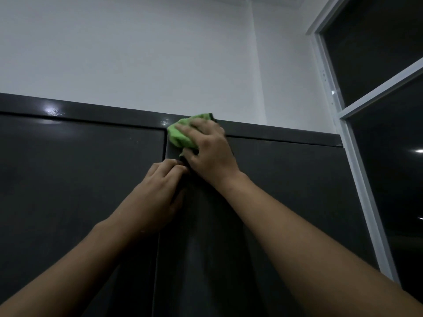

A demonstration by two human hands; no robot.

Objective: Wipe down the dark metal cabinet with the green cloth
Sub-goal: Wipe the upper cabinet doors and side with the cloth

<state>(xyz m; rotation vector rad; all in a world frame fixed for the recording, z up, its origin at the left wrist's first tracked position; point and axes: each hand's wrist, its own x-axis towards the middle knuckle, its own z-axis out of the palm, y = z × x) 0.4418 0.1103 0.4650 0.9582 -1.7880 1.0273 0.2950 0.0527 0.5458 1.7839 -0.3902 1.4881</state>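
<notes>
The dark metal cabinet (pixel 68 179) fills the lower part of my view, a tall slab of smooth, glossy grey-black sheet steel with two flat doors meeting at a thin vertical seam and a narrow top rail that catches a bright smear of reflected light near its left end. Behind it rises a plain white wall (pixel 137 53), matte and even, and off to the right stands a window (pixel 377 53) with pale metal framing and black glass. Both my bare forearms reach up from the bottom corners and converge near the seam. My right hand (pixel 209 149) is the higher one, palm flat toward the cabinet, wrist bent back, fingers spread and pressing down on the green cloth (pixel 180 136) so it is pinned against the top rail just where the doors meet. The cloth is a soft, nubby microfibre, bunched into a rounded wad with a dark stitched edge showing at its upper right corner. My left hand (pixel 158 191) sits just below and to the left, knuckles toward me, fingers curled together at the inner edge of the door; whether they pinch that edge or a hanging corner of the cloth I cannot tell.
</notes>
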